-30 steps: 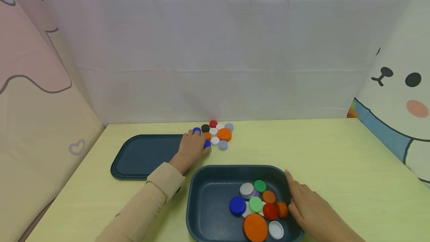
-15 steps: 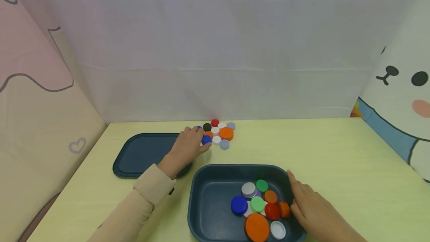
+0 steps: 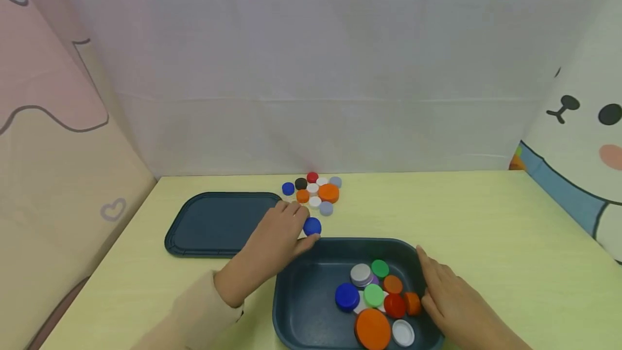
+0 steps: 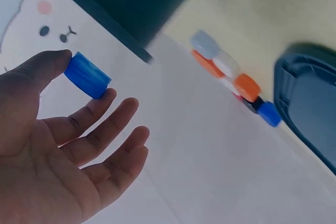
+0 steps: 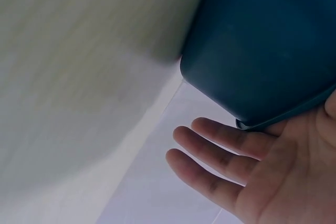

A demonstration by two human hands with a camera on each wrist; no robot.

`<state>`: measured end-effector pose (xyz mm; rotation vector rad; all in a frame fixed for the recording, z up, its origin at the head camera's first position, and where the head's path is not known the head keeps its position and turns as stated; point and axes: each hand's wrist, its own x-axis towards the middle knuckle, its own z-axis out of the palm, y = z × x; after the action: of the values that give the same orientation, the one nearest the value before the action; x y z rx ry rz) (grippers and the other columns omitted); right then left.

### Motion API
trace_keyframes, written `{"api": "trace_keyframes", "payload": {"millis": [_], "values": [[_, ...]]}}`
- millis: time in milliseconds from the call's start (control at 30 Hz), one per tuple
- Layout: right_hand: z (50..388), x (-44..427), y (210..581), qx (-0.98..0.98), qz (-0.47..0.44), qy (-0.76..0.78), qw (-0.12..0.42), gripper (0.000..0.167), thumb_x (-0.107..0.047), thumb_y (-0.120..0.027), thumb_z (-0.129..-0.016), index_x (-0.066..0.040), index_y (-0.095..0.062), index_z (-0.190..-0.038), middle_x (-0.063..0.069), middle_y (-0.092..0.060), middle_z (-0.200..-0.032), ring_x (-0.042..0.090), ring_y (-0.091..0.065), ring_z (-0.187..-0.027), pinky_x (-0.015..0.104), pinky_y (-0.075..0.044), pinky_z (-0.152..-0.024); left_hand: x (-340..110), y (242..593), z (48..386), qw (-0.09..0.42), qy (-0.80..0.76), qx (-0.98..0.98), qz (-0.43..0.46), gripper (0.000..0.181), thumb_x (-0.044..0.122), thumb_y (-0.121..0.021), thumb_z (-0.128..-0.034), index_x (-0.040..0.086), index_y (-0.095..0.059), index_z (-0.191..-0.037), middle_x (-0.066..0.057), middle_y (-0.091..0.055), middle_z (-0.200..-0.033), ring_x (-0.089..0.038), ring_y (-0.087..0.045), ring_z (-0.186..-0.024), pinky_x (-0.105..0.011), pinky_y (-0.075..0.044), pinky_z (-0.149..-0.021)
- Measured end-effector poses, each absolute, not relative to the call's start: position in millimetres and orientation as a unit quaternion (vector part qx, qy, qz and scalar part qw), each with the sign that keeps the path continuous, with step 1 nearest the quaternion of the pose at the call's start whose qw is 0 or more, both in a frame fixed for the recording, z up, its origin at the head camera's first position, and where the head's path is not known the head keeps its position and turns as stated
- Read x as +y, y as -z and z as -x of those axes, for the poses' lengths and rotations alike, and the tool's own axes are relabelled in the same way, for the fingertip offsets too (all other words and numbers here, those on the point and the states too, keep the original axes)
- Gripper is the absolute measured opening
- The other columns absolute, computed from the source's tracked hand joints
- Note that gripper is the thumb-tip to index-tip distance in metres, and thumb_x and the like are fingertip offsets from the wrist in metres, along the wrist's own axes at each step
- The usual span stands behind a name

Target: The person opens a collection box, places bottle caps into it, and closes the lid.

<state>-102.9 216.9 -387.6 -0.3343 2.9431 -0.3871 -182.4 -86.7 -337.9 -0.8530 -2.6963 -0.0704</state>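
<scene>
**At a Pale Yellow Table (image 3: 486, 215), a Left Hand (image 3: 279, 234) Is Pinching a Blue Cap (image 3: 312, 226)**

A white cloth (image 3: 311, 69) is hanging behind the table. A deep dark bin (image 3: 359, 241) is standing at the near side, while a shallow dark tray (image 3: 218, 223) is lying farther back, to its left. A right hand (image 3: 449, 304) is resting against the bin's right rim, its fingers extended and relaxed. The left hand, emerging from a beige sleeve (image 3: 194, 307), is grasping the blue cap between thumb and fingertip; in the head view, the cap is appearing just beyond the bin's far rim. Inside the bin, a large orange cap (image 3: 372, 329) is lying in a cluster gathered toward the right, alongside a red cap (image 3: 394, 305) and a white cap (image 3: 403, 332). Near the table's back edge, beside the tray, smaller-looking caps are grouping together, among them a wide orange cap (image 3: 328, 193), a black cap (image 3: 301, 183) and a small red cap (image 3: 312, 177).
</scene>
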Motion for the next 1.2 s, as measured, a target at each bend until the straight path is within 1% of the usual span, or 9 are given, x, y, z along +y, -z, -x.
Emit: {"api": "trace_keyframes", "payload": {"millis": [67,100,233,433,600,833,967,1100,1200], "values": [[102,217,388,0.984,0.117,0.120,0.064,0.066,-0.023,-0.052,-0.087,0.000,-0.023,-0.143,0.015,-0.044,-0.137,0.026,-0.050,-0.111,0.047,-0.045,-0.091,-84,337,172,0.153,0.026,-0.938,0.310,0.038,0.044,-0.059,-0.0843,0.008,-0.059,-0.096,-0.006,-0.062,-0.096,-0.022,-0.056,-0.091,-0.033,-0.048,-0.081],[102,218,389,0.984,0.121,0.114,0.057,0.066,-0.023,-0.053,-0.087,0.000,-0.024,-0.142,0.015,-0.044,-0.137,0.026,-0.050,-0.112,0.046,-0.045,-0.092,-82,337,167,0.149,0.024,-0.937,0.315,0.039,0.045,-0.059,-0.0845,0.008,-0.059,-0.097,-0.005,-0.062,-0.097,-0.022,-0.056,-0.092,-0.034,-0.049,-0.082],[101,219,392,0.986,0.137,0.095,0.020,0.065,-0.022,-0.054,-0.086,0.000,-0.027,-0.141,0.014,-0.047,-0.134,0.026,-0.050,-0.112,0.045,-0.046,-0.092,-77,339,150,0.133,0.013,-0.934,0.333,0.041,0.047,-0.058,-0.0842,0.009,-0.058,-0.100,-0.004,-0.060,-0.098,-0.020,-0.054,-0.093,-0.032,-0.049,-0.080],[100,220,393,0.985,0.148,0.080,-0.021,0.064,-0.020,-0.055,-0.085,0.000,-0.030,-0.140,0.013,-0.051,-0.130,0.026,-0.051,-0.111,0.045,-0.046,-0.091,-71,349,136,0.105,-0.007,-0.929,0.355,0.039,0.048,-0.058,-0.0837,0.012,-0.059,-0.099,-0.001,-0.058,-0.093,-0.016,-0.049,-0.088,-0.028,-0.047,-0.076],[100,220,394,0.985,0.153,0.074,-0.030,0.063,-0.019,-0.055,-0.084,0.001,-0.031,-0.139,0.013,-0.052,-0.129,0.026,-0.052,-0.109,0.044,-0.046,-0.090,-66,356,133,0.069,-0.034,-0.927,0.368,0.038,0.048,-0.058,-0.0835,0.014,-0.059,-0.099,0.001,-0.057,-0.090,-0.014,-0.047,-0.082,-0.025,-0.044,-0.073],[100,220,393,0.986,0.150,0.076,-0.020,0.064,-0.020,-0.055,-0.085,0.001,-0.031,-0.139,0.012,-0.051,-0.130,0.024,-0.052,-0.109,0.043,-0.046,-0.091,-61,366,134,0.019,-0.085,-0.925,0.369,0.038,0.050,-0.063,-0.0788,0.018,-0.062,-0.099,0.002,-0.060,-0.089,-0.014,-0.047,-0.076,-0.024,-0.041,-0.066],[100,220,392,0.986,0.151,0.073,-0.020,0.064,-0.020,-0.056,-0.085,0.000,-0.031,-0.139,0.011,-0.051,-0.130,0.022,-0.051,-0.108,0.043,-0.046,-0.091,-60,371,133,0.016,-0.096,-0.924,0.369,0.036,0.049,-0.066,-0.0769,0.018,-0.063,-0.096,0.002,-0.061,-0.088,-0.013,-0.047,-0.073,-0.023,-0.040,-0.062],[100,218,391,0.986,0.151,0.068,-0.021,0.064,-0.021,-0.057,-0.084,0.000,-0.031,-0.139,0.011,-0.051,-0.129,0.022,-0.050,-0.106,0.044,-0.045,-0.091,-59,374,133,0.017,-0.108,-0.924,0.367,0.036,0.050,-0.066,-0.0762,0.019,-0.063,-0.094,0.003,-0.061,-0.086,-0.013,-0.047,-0.071,-0.023,-0.040,-0.061],[100,217,389,0.986,0.153,0.058,-0.031,0.064,-0.021,-0.058,-0.083,0.000,-0.033,-0.138,0.010,-0.052,-0.125,0.021,-0.049,-0.103,0.043,-0.046,-0.089,-59,376,133,0.017,-0.115,-0.924,0.365,0.036,0.050,-0.067,-0.0756,0.019,-0.063,-0.093,0.003,-0.061,-0.086,-0.013,-0.047,-0.070,-0.024,-0.040,-0.060]]}}
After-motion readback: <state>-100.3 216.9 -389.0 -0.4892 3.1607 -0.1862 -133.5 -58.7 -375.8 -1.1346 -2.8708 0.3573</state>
